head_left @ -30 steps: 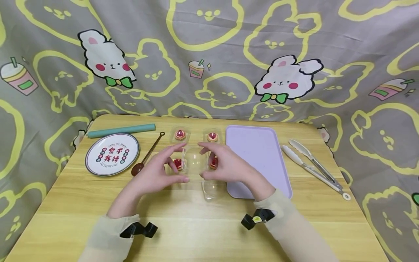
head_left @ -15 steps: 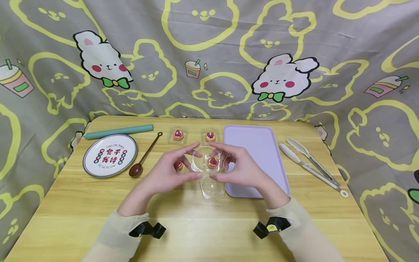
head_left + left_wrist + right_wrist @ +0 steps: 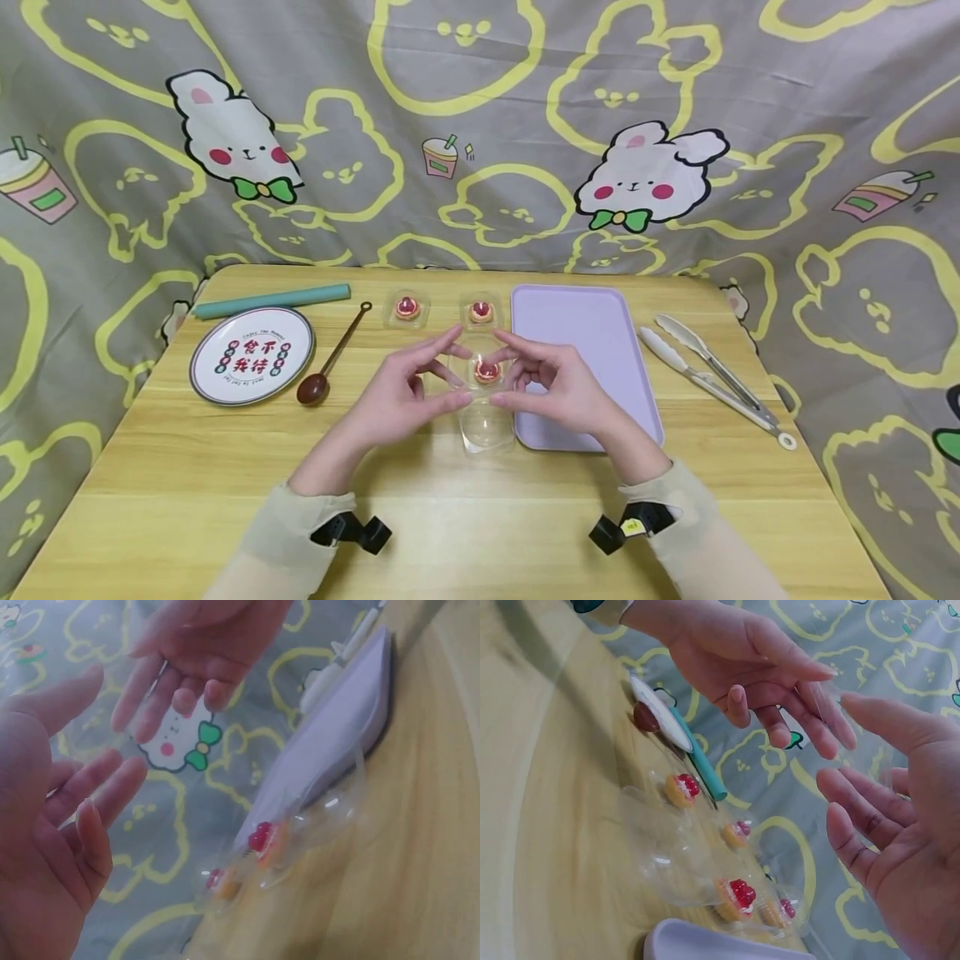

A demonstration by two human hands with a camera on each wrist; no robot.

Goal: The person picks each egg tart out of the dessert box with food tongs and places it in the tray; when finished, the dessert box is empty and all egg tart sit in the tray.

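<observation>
My left hand [image 3: 408, 383] and right hand [image 3: 551, 383] hold a clear plastic lid [image 3: 480, 343] between them, thumbs at the near edge and fingers at the far edge. It hovers over the front right tart [image 3: 487, 370], which shows through it. That red-topped tart sits in a clear plastic base. Behind are two more tarts in clear packs, the back left tart [image 3: 407, 308] and the back right tart [image 3: 481, 312]. My left hand hides the front left tart [image 3: 682, 787] in the head view, but the right wrist view shows it. The lid is barely visible in the wrist views.
An empty clear plastic piece [image 3: 486, 429] lies nearest me. Right of it are a lilac tray [image 3: 592, 333] and metal tongs [image 3: 720, 383]. To the left lie a printed plate [image 3: 253, 356], a brown spoon [image 3: 313, 388] and a teal roll [image 3: 277, 301]. A patterned curtain [image 3: 480, 225] hangs behind.
Both hands have moved right with the clear lid, from between the two front tarts to above the front right one. The tarts, tray and other things on the table stay in place.
</observation>
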